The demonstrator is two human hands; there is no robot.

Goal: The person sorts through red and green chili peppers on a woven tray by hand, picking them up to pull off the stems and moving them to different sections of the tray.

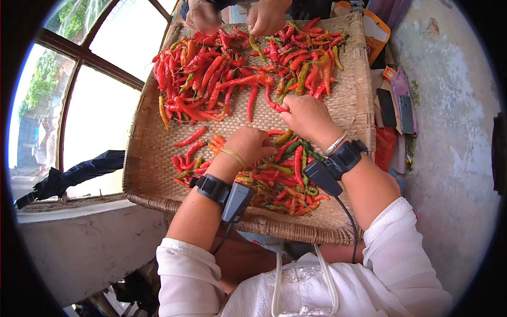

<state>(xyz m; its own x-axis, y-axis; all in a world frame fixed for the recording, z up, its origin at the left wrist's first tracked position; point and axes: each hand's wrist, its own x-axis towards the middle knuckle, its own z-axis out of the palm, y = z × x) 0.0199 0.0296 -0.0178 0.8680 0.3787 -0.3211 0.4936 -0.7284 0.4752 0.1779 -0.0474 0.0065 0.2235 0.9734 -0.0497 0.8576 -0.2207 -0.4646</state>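
Fingertips of my right hand (309,117) pinch the end of a red chili pepper (273,104) above the woven tray (240,117). Lower and to the left, my left hand (248,145) is closed over the tray, its fingers curled; what it holds, if anything, is hidden. A large heap of red chili peppers (198,74) fills the far left of the tray, and a mixed red, green and yellow heap (301,58) lies at the far right. Nearest me, below both hands, is another pile of mixed peppers (282,182). A few loose red peppers (191,136) lie left of my left hand.
Across the tray, another person's two hands (266,18) reach over the far edge. A barred window (84,55) and a folded dark umbrella (84,171) are at the left. Two phones (387,107) lie on the right, beside a worn wall (449,105).
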